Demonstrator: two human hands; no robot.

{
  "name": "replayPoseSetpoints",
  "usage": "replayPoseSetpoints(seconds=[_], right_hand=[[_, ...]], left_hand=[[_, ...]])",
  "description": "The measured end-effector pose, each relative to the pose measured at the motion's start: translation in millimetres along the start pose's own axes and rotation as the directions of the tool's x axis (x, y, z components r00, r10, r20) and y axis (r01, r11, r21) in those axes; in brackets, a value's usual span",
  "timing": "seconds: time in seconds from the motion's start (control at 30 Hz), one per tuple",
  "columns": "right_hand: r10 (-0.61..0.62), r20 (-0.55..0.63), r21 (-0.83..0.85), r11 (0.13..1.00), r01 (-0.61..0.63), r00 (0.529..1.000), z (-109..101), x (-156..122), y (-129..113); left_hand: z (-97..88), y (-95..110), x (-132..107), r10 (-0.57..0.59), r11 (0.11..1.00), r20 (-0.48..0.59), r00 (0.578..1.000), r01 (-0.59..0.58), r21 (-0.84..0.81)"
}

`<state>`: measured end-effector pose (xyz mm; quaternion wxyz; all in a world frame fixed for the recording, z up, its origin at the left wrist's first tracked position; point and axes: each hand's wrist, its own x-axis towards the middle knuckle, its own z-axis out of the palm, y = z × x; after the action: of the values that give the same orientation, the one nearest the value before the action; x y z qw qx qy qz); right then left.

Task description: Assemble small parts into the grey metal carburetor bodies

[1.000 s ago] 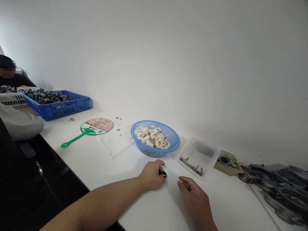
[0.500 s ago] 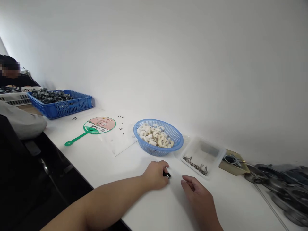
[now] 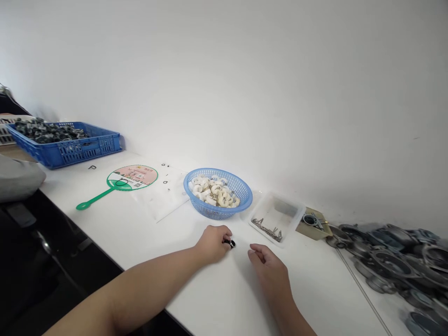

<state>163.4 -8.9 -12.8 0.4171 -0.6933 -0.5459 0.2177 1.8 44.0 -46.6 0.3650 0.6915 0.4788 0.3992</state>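
Observation:
My left hand (image 3: 214,245) rests low over the white table, its fingers closed round a small black part (image 3: 230,242) with a round opening at its end. Most of that part is hidden by the fingers. To its right is my right hand (image 3: 271,269), apart from the left, with thumb and forefinger tips close together. Whether something small sits between them I cannot make out. Beyond the hands stands a blue mesh basket (image 3: 247,200) holding white and cream curved pieces. A translucent tub (image 3: 297,215) with thin metal pins (image 3: 268,229) is just beyond my right hand.
A yellowish bin (image 3: 313,232) with metal parts adjoins the tub. Grey metal castings (image 3: 392,261) pile up at the right. At the left lie a green-handled fan (image 3: 133,177) and small black rings. A blue crate (image 3: 91,149) of dark parts stands farther back.
My view has turned to the right, so the table's contents sit farther left and more castings show. The left hand keeps the black part; both hands hold nearly the same pose.

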Motion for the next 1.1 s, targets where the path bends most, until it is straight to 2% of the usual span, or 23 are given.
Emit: replayPoseSetpoints(seconds=[0.3,0.43,0.53,0.7,0.9,1.1], right_hand=[[0.010,0.024,0.051,0.999,-0.011,1.000,2,-2,1],[-0.083,0.097,0.132,0.989,0.069,0.992,6,-3,4],[-0.177,0.185,0.190,0.971,0.142,0.967,10,-6,5],[-0.190,0.200,0.144,0.976,0.163,0.961,11,-10,3],[-0.230,0.208,0.108,0.971,0.211,0.951,8,-9,2],[-0.209,0.211,0.110,0.976,0.190,0.955,10,-10,1]], left_hand=[[1.3,2,-2,-0.056,0.946,0.013,0.998,0.057,-0.319],[2.4,5,-4,-0.053,0.907,0.039,0.998,0.065,-0.416],[2.9,5,-6,-0.041,0.884,0.068,0.997,0.068,-0.462],[3.2,3,-10,-0.021,0.869,0.118,0.993,0.076,-0.489],[0.7,7,-13,-0.008,0.889,0.138,0.990,0.070,-0.452],[0.1,8,-14,0.012,0.906,0.142,0.990,0.049,-0.420]])
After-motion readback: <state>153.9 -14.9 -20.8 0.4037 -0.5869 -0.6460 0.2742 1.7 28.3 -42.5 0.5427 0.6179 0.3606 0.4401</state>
